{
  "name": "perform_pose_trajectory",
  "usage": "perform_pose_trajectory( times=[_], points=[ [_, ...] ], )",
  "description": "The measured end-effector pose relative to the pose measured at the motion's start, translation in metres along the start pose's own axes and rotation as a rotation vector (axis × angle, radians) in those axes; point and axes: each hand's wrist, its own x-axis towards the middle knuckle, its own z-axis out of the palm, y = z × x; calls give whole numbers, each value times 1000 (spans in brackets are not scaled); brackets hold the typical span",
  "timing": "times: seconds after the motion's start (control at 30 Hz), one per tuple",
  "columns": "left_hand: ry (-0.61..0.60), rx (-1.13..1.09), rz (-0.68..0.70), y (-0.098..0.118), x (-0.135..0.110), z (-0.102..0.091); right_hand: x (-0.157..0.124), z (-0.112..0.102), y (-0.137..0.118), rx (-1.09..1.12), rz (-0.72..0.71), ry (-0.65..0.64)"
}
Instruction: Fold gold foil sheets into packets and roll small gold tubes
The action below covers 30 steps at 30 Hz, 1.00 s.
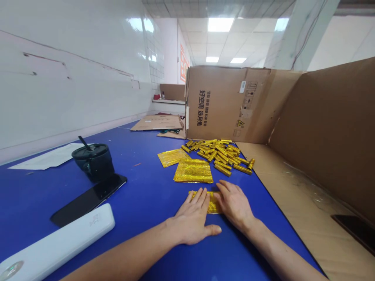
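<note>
My left hand point(193, 218) and my right hand point(234, 203) both lie flat, fingers stretched out, on a gold foil sheet point(212, 205) on the blue table point(152, 203). The hands cover most of the sheet. Just beyond them lies a stack of gold foil sheets point(193, 171), with another gold sheet point(172, 157) to its left. Farther back is a heap of several small gold foil rolls point(219, 154).
A dark lidded cup point(93, 160), a black phone point(89, 199) and a white oblong device point(55, 244) sit at the left. White paper point(48, 158) lies by the wall. A big open cardboard box point(293, 117) bounds the right side; flat cardboard point(158, 122) lies at the back.
</note>
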Motion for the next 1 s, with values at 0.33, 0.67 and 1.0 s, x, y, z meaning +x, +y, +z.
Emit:
perform_pose_trajectory(
  times=[0.33, 0.67, 1.0],
  points=[
    [5, -7, -70, -2, -1, -1, -15, 3, 2, 241, -184, -326],
    [-92, 47, -174, -1, -1, -16, -16, 3, 4, 147, -126, -313],
    [-65, -128, 44, 33, 25, -9, -10, 4, 6, 92, -148, -413]
  ],
)
